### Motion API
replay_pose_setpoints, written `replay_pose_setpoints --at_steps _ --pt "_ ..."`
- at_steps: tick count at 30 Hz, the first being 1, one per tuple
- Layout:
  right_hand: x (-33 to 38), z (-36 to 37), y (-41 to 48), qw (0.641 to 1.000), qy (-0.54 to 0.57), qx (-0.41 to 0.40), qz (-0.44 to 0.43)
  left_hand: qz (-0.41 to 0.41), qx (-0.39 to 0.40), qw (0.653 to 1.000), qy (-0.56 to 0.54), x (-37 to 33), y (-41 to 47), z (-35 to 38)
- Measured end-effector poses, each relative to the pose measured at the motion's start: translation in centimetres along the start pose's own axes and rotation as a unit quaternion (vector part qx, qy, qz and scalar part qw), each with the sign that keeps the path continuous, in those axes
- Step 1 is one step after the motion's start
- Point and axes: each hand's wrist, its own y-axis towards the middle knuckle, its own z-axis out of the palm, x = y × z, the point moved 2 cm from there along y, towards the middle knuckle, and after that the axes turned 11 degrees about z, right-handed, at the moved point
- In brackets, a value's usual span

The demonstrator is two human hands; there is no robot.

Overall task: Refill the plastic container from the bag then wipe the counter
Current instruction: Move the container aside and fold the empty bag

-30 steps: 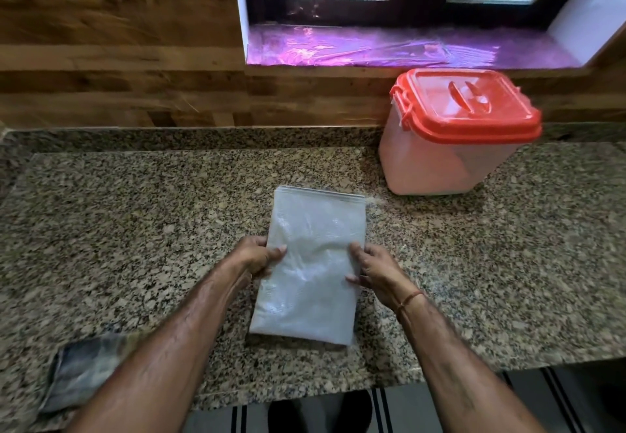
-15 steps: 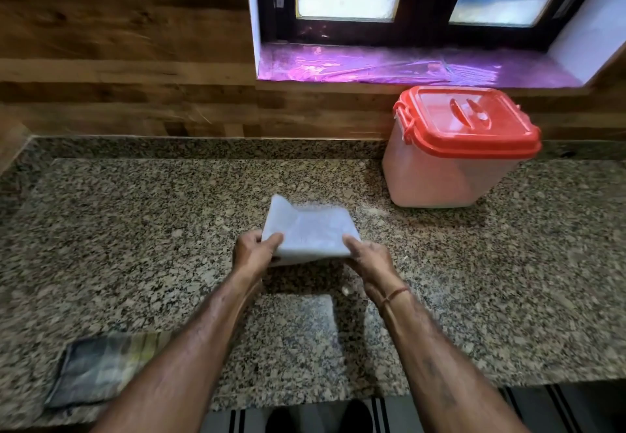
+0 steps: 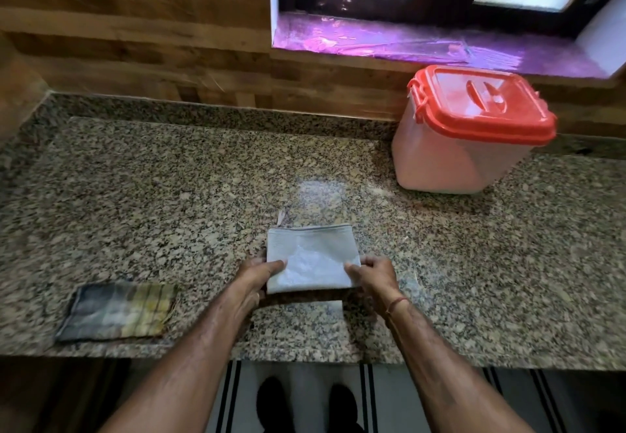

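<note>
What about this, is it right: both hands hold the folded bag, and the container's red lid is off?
No: the head view shows the red lid on the container. The left hand and right hand do hold the folded bag.

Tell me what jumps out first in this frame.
The plastic container with its bright red lid, shut, at the counter's back right below the purple-lit windowsill. Next, the pale bag at centre front, the left hand and right hand each holding a side. A striped cloth lies front left.
</note>
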Motion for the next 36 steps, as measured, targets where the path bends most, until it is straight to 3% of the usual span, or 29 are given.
replay_pose_setpoints --at_steps 5,8,14,19,27,32,36 --pt "4.3 0.0 -4.0 0.984 0.049 0.112 -0.129 0.087 -0.041 0.993 -0.071 -2.1 -4.2 -2.4" --pt "6.1 1.9 -7.1 0.964 0.023 0.198 -0.176 0.143 -0.133 0.972 -0.132 -2.1 -8.4 -5.7" --pt "3.9 9.7 -12.9 0.912 -0.082 0.311 -0.254 0.197 -0.333 0.885 -0.257 3.7 -19.1 -13.3" --pt "-1.2 16.9 -19.6 0.829 -0.266 0.309 -0.383 0.166 -0.498 0.795 -0.303 13.7 -28.7 -21.4" --pt "-11.2 28.2 -29.7 0.689 -0.476 0.321 -0.441 0.107 -0.633 0.697 -0.320 28.4 -39.6 -29.9" --pt "-18.8 34.7 -32.8 0.644 -0.541 0.325 -0.433 0.056 -0.670 0.671 -0.314 36.0 -41.8 -34.6" --pt "-24.2 40.2 -32.7 0.632 -0.558 0.366 -0.394 0.022 -0.675 0.666 -0.317 41.3 -40.9 -38.3"
